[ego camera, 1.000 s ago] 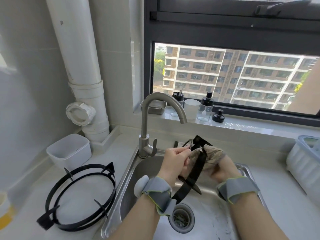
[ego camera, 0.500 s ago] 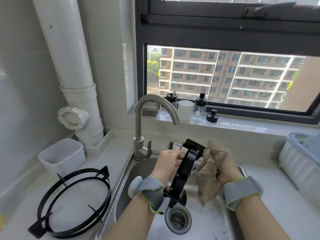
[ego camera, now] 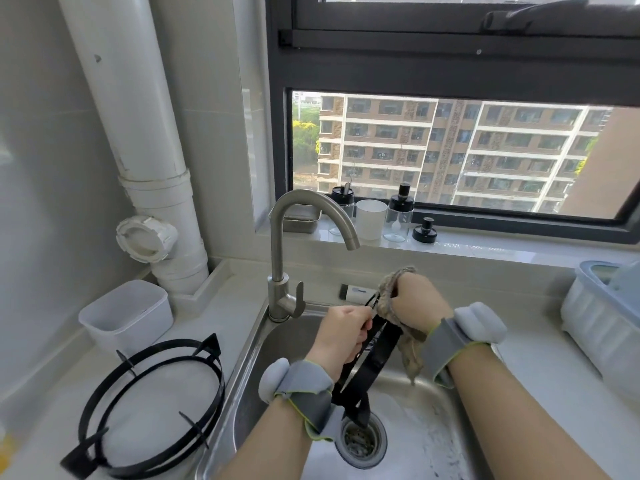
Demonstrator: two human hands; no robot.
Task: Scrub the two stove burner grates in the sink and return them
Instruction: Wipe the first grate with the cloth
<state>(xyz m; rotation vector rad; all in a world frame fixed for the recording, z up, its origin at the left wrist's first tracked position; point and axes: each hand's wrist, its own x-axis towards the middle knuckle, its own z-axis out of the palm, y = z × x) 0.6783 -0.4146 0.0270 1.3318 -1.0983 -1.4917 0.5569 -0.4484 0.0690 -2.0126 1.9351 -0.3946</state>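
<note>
I hold one black burner grate on edge over the steel sink, its lower end near the drain. My left hand grips the grate's left rim. My right hand clutches a brownish scrubbing cloth wrapped over the grate's upper right rim. A second black ring grate lies flat on the white counter to the left of the sink.
A steel faucet arches over the sink's back left. A white plastic tub stands by the drainpipe. Jars and a cup line the window sill. A pale blue rack sits at the right.
My right hand brought the cloth back onto the grate's upper rim after having drawn away to the right. The grate turned slightly in my left hand.
</note>
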